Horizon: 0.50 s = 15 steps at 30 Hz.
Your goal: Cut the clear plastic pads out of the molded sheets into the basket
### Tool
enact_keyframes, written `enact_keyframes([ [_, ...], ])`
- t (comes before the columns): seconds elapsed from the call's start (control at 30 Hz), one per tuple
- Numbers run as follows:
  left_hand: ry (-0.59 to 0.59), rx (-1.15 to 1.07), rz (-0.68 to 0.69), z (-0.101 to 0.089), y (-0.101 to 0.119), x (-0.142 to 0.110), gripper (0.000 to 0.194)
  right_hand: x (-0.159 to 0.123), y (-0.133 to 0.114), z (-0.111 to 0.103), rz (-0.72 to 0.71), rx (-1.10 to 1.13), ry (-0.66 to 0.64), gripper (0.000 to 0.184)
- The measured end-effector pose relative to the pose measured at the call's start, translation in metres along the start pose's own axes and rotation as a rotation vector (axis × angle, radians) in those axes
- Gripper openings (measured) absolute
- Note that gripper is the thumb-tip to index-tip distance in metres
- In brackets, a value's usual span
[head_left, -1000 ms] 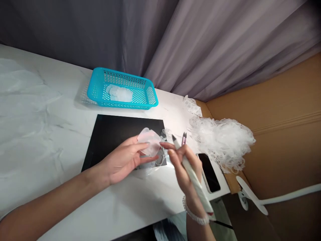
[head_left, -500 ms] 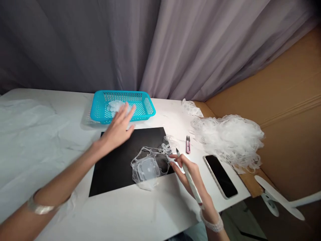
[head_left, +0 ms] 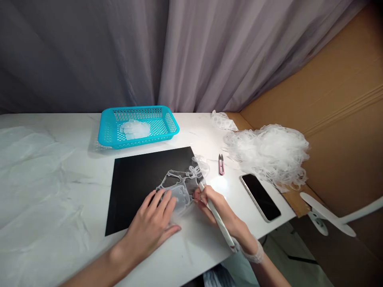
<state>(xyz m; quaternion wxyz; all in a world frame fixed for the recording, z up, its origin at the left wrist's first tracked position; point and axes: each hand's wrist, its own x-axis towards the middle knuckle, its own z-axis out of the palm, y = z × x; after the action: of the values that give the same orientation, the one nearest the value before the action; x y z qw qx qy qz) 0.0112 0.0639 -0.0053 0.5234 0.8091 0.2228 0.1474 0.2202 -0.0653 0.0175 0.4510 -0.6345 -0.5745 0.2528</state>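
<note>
A translucent piece with white outlines and open gaps (head_left: 179, 195) lies over the front right part of a black sheet (head_left: 128, 183) and its edge. My left hand (head_left: 154, 215) rests palm down on its left side, fingers stretched out and slightly apart, covering part of it. Closed around a slim white pen-shaped tool (head_left: 220, 225), my right hand (head_left: 221, 205) is at the piece's right edge. The tool's tip is hard to make out. White looped strips (head_left: 196, 171) lie just beyond the right fingers.
A blue basket (head_left: 103, 135) with translucent white pieces (head_left: 134, 129) stands at the back. To the right are pink-handled thread snips (head_left: 221, 165), a phone (head_left: 260, 197) and a tangled white heap (head_left: 269, 153). Thin translucent sheeting (head_left: 32, 187) covers the table's left side.
My left hand has come back from over the basket and down onto the translucent piece. My right hand stays near the piece's right edge with the pen-shaped tool. The view has shifted slightly.
</note>
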Motion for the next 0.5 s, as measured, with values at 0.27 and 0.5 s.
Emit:
enact_keyframes([
  [0.27, 0.116, -0.042, -0.1, -0.012, 0.041, 0.006, 0.017, 0.013, -0.02, -0.028, -0.16, -0.202, 0.058, 0.024],
  [0.5, 0.105, -0.005, -0.127, -0.046, 0.073, 0.053, 0.026, 0.036, -0.036, -0.05, -0.19, -0.316, 0.104, 0.027],
])
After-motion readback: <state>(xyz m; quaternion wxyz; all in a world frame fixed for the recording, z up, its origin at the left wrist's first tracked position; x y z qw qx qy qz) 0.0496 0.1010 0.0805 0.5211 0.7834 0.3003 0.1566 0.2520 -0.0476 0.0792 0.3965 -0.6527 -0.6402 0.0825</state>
